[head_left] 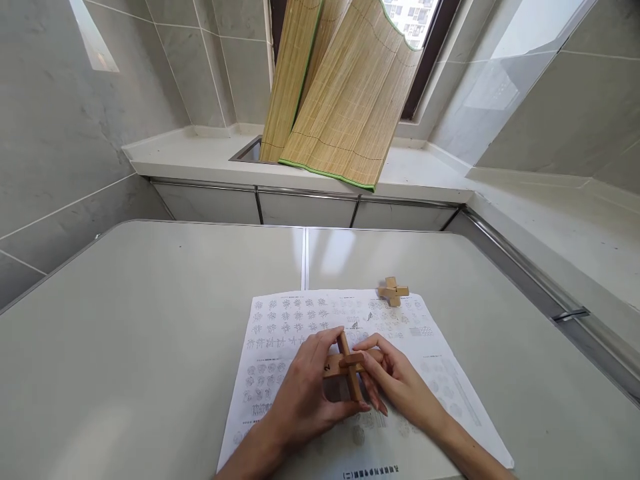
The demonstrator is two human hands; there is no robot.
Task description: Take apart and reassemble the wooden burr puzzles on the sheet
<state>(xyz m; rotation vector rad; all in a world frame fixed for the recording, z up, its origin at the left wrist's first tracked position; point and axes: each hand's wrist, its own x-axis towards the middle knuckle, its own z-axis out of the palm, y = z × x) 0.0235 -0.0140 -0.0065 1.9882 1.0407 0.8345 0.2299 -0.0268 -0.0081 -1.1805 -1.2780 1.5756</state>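
Note:
Both hands meet over a printed sheet, around a brown wooden interlocking puzzle [351, 365] made of crossed bars. One flat bar bears a dark "2". My left hand [305, 380] is closed on it, with the thumb at the lower end of a long bar and fingers at its upper end. My right hand [395, 377] pinches the right side, where the bars cross; its other fingertips are partly hidden below. A second, lighter wooden puzzle [393, 291] rests on the sheet's top right edge, apart from both hands.
The white sheet [450, 400] carries rows of small line drawings and lies on a pale table [150, 347] with a seam at its far half. Behind it are a white window ledge [200, 160], a hanging bamboo blind [345, 100] with green trim, and grey tiled walls.

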